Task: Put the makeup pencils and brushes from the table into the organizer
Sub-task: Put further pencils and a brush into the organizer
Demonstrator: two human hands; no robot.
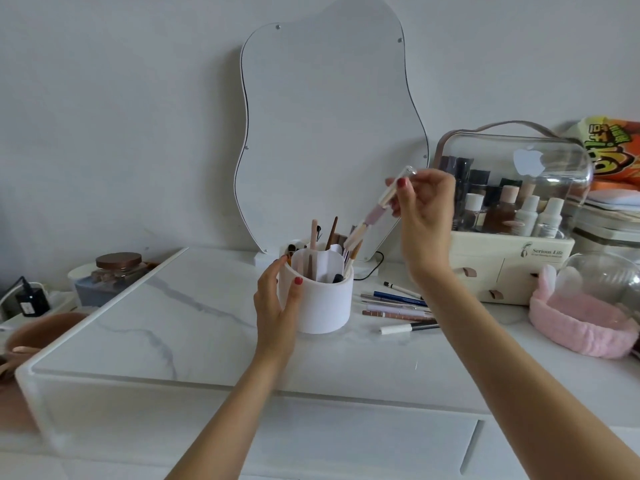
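At the centre of the frame, a round white organizer [317,299] is seen standing on the marble-patterned table [166,320], with several brushes and pencils already upright in its compartments. Its left side is cupped by the left hand [277,306], the thumb laid on the front wall and the fingers wrapped around the back edge. Just above and to the right, a long pale makeup pencil [375,211] with a clear cap is pinched near its upper end by the fingertips of the right hand [424,216]; it is held on a slant, its lower tip pointed down toward the organizer's right rim, close to the brushes there — whether it touches them cannot be told.

To the right of the organizer, a loose row of pencils [398,308] is left lying flat on the table, partly crossed by the right forearm. Among them a blue one and a white-capped one can be made out.

Behind the organizer, a wavy-edged mirror [329,126] is propped against the wall. At the right of the frame a cream cosmetics case [512,265] with a clear domed lid is set, bottles visible inside, and a pink fluffy headband [581,327] is placed just in front of it. At the left edge, a jar with a copper lid [117,268] is seen — beyond the table's corner.
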